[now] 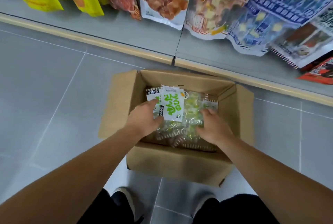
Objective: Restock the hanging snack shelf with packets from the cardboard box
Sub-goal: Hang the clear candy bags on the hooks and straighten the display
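Left hand (146,117) grips packet (172,105) — inside cardboard box (180,167).

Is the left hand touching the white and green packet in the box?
Touching: the head view shows the left hand with thumb and fingers pinching the packet.

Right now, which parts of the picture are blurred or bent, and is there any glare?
Head view: the hanging packets at upper right are smeared by blur, the shelf edge bows from the wide lens, the clear packets in the box glint a little, and both hands, left and right, are fairly sharp.
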Available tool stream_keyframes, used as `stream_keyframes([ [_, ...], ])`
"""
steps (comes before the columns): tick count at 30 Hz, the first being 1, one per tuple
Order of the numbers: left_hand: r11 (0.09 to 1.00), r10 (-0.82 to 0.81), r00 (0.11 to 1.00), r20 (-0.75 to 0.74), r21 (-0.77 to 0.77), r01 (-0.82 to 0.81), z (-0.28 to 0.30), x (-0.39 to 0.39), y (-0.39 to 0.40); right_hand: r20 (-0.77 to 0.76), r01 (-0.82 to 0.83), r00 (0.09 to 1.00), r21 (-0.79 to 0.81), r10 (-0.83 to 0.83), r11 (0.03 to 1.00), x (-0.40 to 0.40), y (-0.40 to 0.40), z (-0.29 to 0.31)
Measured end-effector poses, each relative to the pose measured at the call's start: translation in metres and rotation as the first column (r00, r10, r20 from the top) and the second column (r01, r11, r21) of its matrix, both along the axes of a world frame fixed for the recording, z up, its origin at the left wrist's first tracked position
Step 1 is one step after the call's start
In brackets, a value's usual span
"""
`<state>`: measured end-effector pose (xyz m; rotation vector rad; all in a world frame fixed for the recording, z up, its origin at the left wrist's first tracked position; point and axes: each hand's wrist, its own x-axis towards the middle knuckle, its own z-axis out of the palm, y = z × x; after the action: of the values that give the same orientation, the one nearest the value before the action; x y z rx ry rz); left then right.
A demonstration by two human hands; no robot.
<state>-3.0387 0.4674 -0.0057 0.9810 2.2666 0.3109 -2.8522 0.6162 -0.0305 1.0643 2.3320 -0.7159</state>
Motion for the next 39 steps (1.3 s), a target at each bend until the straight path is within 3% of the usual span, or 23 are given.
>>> stream_keyframes([
  [7,0.996,-0.084,0.996,-0.007,-0.014,0.084,-0.111,-0.016,0.02,-0.019,-0.129,0.991,0.09,0.131,0.988,-0.033,0.019,-0.117],
  [13,0.994,-0.104,0.993,-0.049,0.015,0.105,-0.147,-0.021,0.028,0.068,-0.199,0.979,0.102,0.192,0.975,-0.037,0.021,-0.169],
  [17,0.995,0.073,0.997,0.005,0.066,-0.073,-0.154,-0.019,0.024,0.034,-0.177,0.984,0.175,0.174,0.969,-0.026,0.013,-0.181],
  [21,0.949,0.304,0.943,0.14,0.043,-0.312,-0.156,-0.015,0.019,-0.079,-0.166,0.98,0.186,0.183,0.968,-0.021,0.021,-0.174],
  [23,0.857,0.475,0.802,0.362,0.017,-0.515,-0.157,-0.015,0.02,-0.146,-0.15,0.972,0.213,0.184,0.965,-0.017,0.026,-0.169],
  [25,0.716,0.571,0.498,0.653,-0.099,-0.691,-0.153,-0.012,0.02,-0.217,-0.143,0.957,0.228,0.194,0.963,-0.011,0.027,-0.162],
  [26,0.692,0.559,0.377,0.739,-0.165,-0.702,-0.15,-0.012,0.02,-0.244,-0.158,0.945,0.246,0.218,0.956,-0.009,0.027,-0.159],
  [28,0.706,0.502,0.26,0.825,-0.217,-0.674,-0.145,-0.008,0.02,-0.301,-0.181,0.911,0.317,0.28,0.931,-0.004,0.022,-0.154],
  [30,0.695,0.458,0.204,0.865,-0.206,-0.689,-0.142,-0.004,0.025,-0.389,-0.18,0.849,0.42,0.356,0.89,0.0,0.015,-0.151],
  [32,0.698,0.421,0.199,0.885,-0.176,-0.695,-0.138,-0.001,0.029,-0.419,-0.187,0.818,0.452,0.393,0.872,0.002,0.011,-0.149],
  [34,0.733,0.368,0.241,0.898,-0.12,-0.669,-0.137,-0.003,0.029,-0.361,-0.215,0.868,0.346,0.341,0.913,0.004,0.012,-0.146],
  [36,0.754,0.326,0.31,0.893,-0.048,-0.655,-0.136,-0.009,0.026,-0.307,-0.187,0.917,0.234,0.255,0.954,0.008,0.016,-0.142],
  [39,0.797,0.309,0.454,0.836,0.033,-0.604,-0.132,-0.023,0.018,-0.422,-0.071,0.899,0.129,0.12,0.989,0.011,0.022,-0.132],
])
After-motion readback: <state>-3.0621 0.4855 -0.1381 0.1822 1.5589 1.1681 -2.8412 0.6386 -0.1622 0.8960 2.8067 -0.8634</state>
